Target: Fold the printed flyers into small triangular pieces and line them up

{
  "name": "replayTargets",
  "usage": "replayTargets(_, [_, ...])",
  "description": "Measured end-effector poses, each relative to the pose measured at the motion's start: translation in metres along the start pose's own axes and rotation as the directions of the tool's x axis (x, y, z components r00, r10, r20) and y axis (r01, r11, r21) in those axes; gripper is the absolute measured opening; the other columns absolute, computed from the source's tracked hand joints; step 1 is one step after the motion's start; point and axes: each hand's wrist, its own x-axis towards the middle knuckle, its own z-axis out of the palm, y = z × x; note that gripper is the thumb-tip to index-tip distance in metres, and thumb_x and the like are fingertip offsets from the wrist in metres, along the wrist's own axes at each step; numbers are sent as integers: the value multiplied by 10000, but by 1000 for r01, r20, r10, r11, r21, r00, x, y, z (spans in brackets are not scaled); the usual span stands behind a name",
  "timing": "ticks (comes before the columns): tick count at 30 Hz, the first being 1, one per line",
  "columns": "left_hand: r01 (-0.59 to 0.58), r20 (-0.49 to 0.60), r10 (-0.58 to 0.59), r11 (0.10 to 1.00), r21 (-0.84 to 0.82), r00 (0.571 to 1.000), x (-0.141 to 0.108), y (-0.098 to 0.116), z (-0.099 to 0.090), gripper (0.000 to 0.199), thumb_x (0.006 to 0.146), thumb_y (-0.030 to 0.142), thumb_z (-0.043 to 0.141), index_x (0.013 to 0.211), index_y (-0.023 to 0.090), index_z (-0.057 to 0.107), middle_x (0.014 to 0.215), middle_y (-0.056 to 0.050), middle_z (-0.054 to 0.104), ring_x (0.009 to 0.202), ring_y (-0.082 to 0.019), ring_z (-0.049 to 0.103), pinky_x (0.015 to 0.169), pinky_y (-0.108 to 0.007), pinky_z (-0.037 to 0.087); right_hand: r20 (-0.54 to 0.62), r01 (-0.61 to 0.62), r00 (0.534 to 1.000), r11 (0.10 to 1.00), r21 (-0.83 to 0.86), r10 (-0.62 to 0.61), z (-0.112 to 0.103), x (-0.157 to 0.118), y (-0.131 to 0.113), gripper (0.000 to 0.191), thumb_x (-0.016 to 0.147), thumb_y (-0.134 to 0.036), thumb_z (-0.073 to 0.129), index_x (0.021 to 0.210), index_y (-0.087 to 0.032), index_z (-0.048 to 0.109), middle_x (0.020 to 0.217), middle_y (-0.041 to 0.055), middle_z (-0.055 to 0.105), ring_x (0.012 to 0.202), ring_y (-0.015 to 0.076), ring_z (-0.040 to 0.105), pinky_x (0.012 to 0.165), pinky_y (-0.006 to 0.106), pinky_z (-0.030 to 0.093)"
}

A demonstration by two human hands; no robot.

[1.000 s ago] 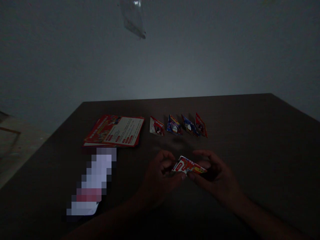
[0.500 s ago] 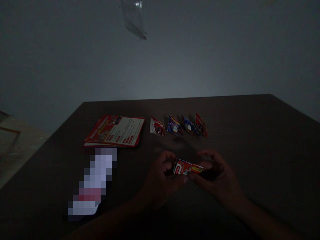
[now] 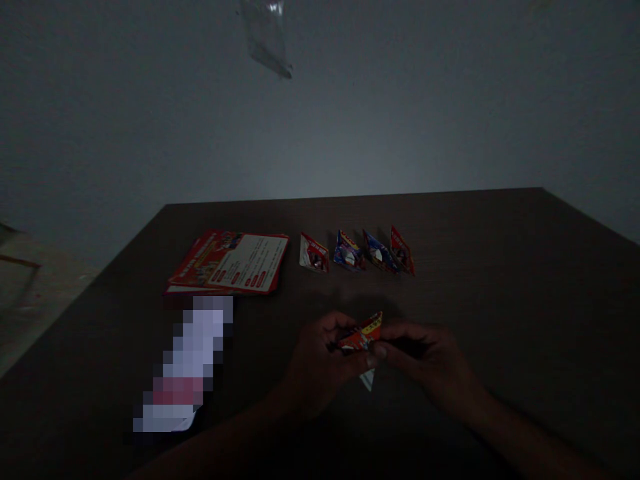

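Note:
Between my two hands, above the near part of the table, is a folded piece of printed paper, red and yellow with a pale corner pointing down. My left hand pinches its left side with the thumb in front. My right hand grips the right edge between thumb and fingers. Farther back stand several folded paper pieces in a row: a red and white one, a blue one, a darker blue one and a red one.
A stack of red and white printed sheets lies at the left of the dark wooden table. Nearer is a blurred-out, lit phone-like object. On the wall behind hangs a clear plastic bag. The room is dim.
The paper in my hands has gone from a flat strip to an angled fold, a pale corner now showing below. My right hand's fingers have closed in toward the left.

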Motion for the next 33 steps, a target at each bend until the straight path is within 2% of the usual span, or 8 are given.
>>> replayTargets(10, [47,129,-54,997,60,990,-1,-2,-1,266,692,351,713,738,103,630,643,26,525,601,-87,440,564,-197,340,41,34,999,999,-33,-33,-4,0,-5,82,745,-255,715,691,-193,718,688,16,673,677,146,622,628,251,483])
replayTargets(18, [57,115,-70,991,118,991,0,-4,-1,236,712,338,678,718,111,613,610,31,482,579,-92,393,547,-218,302,-2,65,998,998,12,-65,-2,0,-1,32,750,-241,713,751,-221,737,750,19,713,693,144,638,635,251,501])
replayTargets(23, [38,137,-60,986,161,989,0,-4,-2,262,723,363,668,738,108,613,617,30,483,571,-91,381,515,-215,267,15,103,995,994,-34,-103,-3,-1,0,33,767,-232,703,761,-220,733,757,24,701,697,145,626,629,257,487])
replayTargets(33, [-4,153,-28,978,207,988,-1,-3,-1,266,752,363,644,691,110,588,592,46,420,553,-81,329,489,-210,233,29,91,995,995,-30,-90,-4,-1,2,52,783,-251,689,769,-218,726,750,21,694,713,152,630,644,266,491])
